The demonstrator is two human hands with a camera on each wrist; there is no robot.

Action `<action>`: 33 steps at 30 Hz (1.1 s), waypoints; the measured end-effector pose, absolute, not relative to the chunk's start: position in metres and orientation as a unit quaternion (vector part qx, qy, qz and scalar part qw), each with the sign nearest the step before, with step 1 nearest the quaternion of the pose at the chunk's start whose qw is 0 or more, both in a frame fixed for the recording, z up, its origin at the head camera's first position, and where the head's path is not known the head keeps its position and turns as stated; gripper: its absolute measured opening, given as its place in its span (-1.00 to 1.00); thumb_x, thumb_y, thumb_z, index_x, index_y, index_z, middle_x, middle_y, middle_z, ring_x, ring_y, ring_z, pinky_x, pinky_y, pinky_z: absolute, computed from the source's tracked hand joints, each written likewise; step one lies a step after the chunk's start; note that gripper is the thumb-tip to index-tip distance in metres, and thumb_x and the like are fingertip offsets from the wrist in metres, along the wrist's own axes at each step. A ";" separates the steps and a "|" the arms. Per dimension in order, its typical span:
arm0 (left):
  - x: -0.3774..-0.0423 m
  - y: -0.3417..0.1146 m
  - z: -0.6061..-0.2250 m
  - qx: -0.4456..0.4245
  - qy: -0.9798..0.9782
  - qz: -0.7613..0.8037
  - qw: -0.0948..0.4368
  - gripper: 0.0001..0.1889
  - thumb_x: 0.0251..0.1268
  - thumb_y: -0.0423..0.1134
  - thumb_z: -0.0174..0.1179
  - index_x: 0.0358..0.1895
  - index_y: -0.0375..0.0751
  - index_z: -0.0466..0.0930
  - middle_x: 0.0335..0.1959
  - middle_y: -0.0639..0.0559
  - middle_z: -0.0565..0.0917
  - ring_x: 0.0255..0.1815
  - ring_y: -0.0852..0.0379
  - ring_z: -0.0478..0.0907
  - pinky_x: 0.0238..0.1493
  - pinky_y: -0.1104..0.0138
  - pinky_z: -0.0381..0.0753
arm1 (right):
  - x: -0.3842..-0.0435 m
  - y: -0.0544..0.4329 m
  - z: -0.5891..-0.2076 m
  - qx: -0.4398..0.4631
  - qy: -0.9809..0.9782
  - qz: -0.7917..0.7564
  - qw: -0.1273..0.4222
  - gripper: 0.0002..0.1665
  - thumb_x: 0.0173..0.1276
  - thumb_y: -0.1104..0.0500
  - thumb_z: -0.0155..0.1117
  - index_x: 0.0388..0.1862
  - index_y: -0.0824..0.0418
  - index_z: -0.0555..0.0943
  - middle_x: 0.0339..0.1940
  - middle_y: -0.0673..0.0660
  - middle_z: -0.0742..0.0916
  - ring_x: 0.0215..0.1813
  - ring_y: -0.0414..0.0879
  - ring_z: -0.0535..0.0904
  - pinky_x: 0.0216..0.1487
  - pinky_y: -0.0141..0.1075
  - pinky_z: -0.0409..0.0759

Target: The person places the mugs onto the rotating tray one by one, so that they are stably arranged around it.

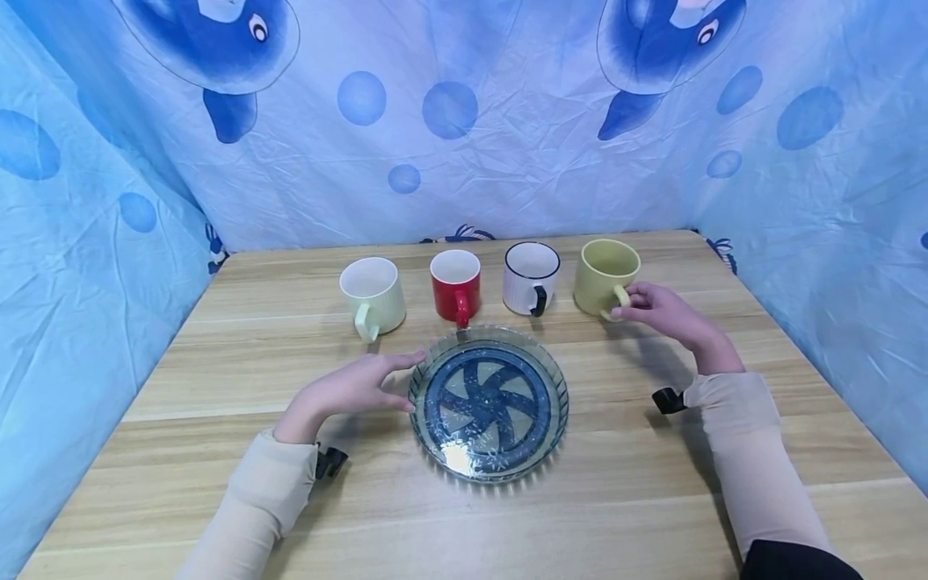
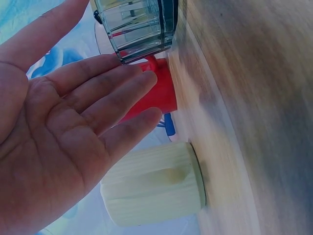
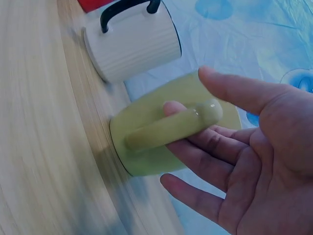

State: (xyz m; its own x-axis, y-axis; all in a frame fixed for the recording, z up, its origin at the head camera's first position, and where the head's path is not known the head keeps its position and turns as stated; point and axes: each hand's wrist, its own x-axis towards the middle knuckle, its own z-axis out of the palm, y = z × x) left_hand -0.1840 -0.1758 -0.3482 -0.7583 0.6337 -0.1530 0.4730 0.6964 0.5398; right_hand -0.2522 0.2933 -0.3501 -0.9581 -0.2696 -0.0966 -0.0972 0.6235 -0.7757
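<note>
My right hand is at the handle of a yellow-green mug, which stands at the right end of a row. In the right wrist view, fingers pass through the mug's handle while the thumb stays raised off it. My left hand reaches to the left rim of a round, ribbed glass dish. Its fingers are nearly straight, fingertips right at the dish's side in the left wrist view; thumb and forefinger are spread apart along the rim. Blue swirling blades show in the dish's middle.
Left of the yellow-green mug stand a white mug with black rim and handle, a red mug and a pale green mug. All are on a wooden table. A blue whale-print curtain hangs close behind the table.
</note>
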 end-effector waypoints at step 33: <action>-0.183 -0.174 -0.347 0.303 0.903 0.250 0.174 -0.18 0.14 -0.16 0.37 0.44 -0.32 0.21 0.45 -0.20 0.31 0.42 -0.19 0.33 0.42 -0.03 0.34 | -0.253 0.315 -0.355 -0.010 0.944 -0.315 -0.096 -0.59 0.40 0.12 0.23 0.08 0.40 0.60 -0.01 0.43 0.70 0.03 0.18 0.63 -0.22 -0.52 0.44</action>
State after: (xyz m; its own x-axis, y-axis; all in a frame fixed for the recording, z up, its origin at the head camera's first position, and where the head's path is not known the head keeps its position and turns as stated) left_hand -0.1832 -0.1742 -0.3469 -0.7554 0.6347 -0.1631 0.4600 0.6908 0.5578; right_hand -0.2534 0.3152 -0.3555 -0.9814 0.0407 0.1878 -0.0802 0.8013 -0.5929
